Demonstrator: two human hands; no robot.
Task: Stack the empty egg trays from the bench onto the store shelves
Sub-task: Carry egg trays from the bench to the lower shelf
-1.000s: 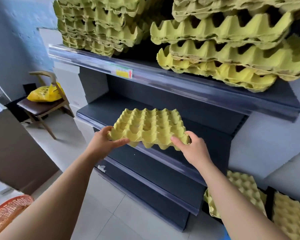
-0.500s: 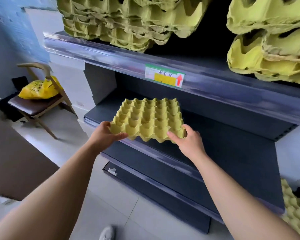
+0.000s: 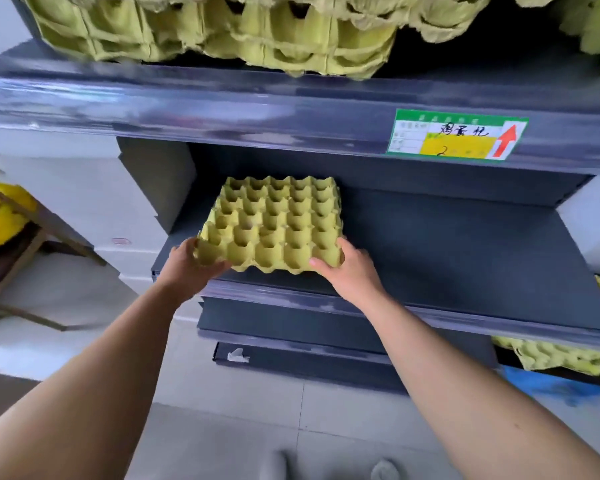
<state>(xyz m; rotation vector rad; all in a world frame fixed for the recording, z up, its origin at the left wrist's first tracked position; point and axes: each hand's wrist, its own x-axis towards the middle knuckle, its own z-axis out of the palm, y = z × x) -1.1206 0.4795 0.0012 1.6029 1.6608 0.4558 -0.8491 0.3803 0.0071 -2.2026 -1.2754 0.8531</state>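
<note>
Egg tray [image 3: 274,223] moved in over middle shelf [image 3: 447,244] since last frame | left hand [image 3: 187,268] pinches its near-left corner, right hand [image 3: 350,275] its near-right | tray extends away from both grips, shelf contact unclear

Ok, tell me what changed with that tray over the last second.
The egg tray went forward, from in front of the middle shelf to over its left end; whether it rests there is unclear. The left hand and right hand still grip its near corners. The stacks above are unchanged.
</note>
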